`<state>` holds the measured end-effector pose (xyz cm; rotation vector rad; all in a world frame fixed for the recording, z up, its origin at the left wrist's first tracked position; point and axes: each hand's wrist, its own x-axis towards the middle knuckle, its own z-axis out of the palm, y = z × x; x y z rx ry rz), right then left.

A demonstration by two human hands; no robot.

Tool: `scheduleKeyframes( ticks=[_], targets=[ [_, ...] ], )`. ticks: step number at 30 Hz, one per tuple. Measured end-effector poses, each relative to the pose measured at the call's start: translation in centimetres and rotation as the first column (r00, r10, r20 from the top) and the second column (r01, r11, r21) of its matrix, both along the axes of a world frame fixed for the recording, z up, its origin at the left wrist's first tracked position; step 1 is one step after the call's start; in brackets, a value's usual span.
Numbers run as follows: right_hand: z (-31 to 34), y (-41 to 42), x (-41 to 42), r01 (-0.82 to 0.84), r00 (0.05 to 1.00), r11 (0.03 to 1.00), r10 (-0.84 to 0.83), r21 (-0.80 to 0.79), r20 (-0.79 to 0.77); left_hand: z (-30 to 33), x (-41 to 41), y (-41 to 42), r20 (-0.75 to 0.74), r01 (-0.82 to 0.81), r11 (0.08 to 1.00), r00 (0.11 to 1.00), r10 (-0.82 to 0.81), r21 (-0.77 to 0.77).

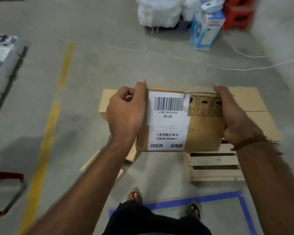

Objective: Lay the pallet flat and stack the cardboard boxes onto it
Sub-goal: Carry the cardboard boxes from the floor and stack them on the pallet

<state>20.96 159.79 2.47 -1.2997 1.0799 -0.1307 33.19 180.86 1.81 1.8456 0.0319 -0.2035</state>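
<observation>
Head view: labelled carton, clasped at its ends by left hand and right hand, above pallet. Advice: lower level, square onto flat box beneath.

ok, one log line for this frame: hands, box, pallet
left hand grips labelled box | right hand grips it | box held above pallet | larger box already on pallet

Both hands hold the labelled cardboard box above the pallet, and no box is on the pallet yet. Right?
Not quite. The head view shows a larger cardboard box already on the pallet. The left hand and right hand do hold the labelled box above it.
</observation>
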Motion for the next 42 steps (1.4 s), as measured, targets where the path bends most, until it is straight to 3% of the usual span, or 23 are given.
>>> scheduleKeyframes(
  ticks=[4, 6, 10, 13, 15, 18, 23, 28, 32, 35, 39, 42],
  targets=[
    [0.5, -5.9, -5.2, 0.172, 0.983, 0.983, -0.167, -0.063, 0.079, 1.3, -2.6, -6.2, -0.195, 0.056, 0.950, 0.973, -0.120, -0.308],
    [0.7, -8.9, -7.9, 0.235, 0.970, 0.966, -0.225, -0.106, 0.096, 2.9, -4.8, -10.0, -0.297, 0.094, 0.933, 0.933, -0.204, -0.346],
    [1.9, -14.8, -13.2, 0.339, 0.931, 0.926, -0.306, -0.165, 0.198, 4.8, -8.1, -16.4, -0.555, 0.251, 0.838, 0.653, -0.516, -0.484],
    [2.9, -19.6, -16.4, 0.321, 0.942, 0.894, -0.267, -0.313, 0.203, 4.0, -9.9, -21.3, -0.628, 0.314, 0.789, 0.482, -0.612, -0.528],
    [3.2, -22.3, -17.9, 0.291, 0.952, 0.883, -0.227, -0.368, 0.207, 3.5, -11.2, -24.1, -0.632, 0.326, 0.794, 0.483, -0.606, -0.513],
    [2.9, -25.2, -19.5, 0.258, 0.962, 0.876, -0.193, -0.408, 0.192, 2.7, -12.0, -27.1, -0.622, 0.277, 0.829, 0.557, -0.550, -0.486],
    [0.4, -28.0, -19.2, 0.431, 0.901, 0.866, -0.431, -0.255, 0.057, 1.1, -13.6, -34.0, -0.655, 0.233, 0.883, 0.600, -0.460, -0.407],
    [-1.3, -29.0, -15.2, 0.461, 0.887, 0.863, -0.452, 0.204, -0.091, -4.0, -10.6, -41.4, -0.703, 0.107, 0.936, 0.633, -0.324, -0.335],
    [-3.9, -31.4, -10.9, 0.395, 0.877, 0.753, -0.479, 0.526, 0.026, -6.5, -6.7, -47.4, -0.649, 0.086, 0.931, 0.695, -0.311, -0.354],
    [-5.4, -33.7, -7.0, 0.505, 0.776, 0.690, -0.626, 0.518, 0.078, -7.7, -2.8, -51.5, -0.638, 0.215, 0.882, 0.622, -0.455, -0.419],
    [-3.9, -36.2, -3.5, 0.612, 0.613, 0.567, -0.781, 0.552, 0.122, -8.2, 2.3, -55.3, -0.662, 0.510, 0.777, 0.442, -0.605, -0.369],
    [-6.0, -37.6, -3.5, 0.678, 0.491, 0.459, -0.864, 0.573, 0.111, -7.8, 6.4, -58.8, -0.624, 0.632, 0.711, 0.431, -0.652, -0.307]
  ],
)
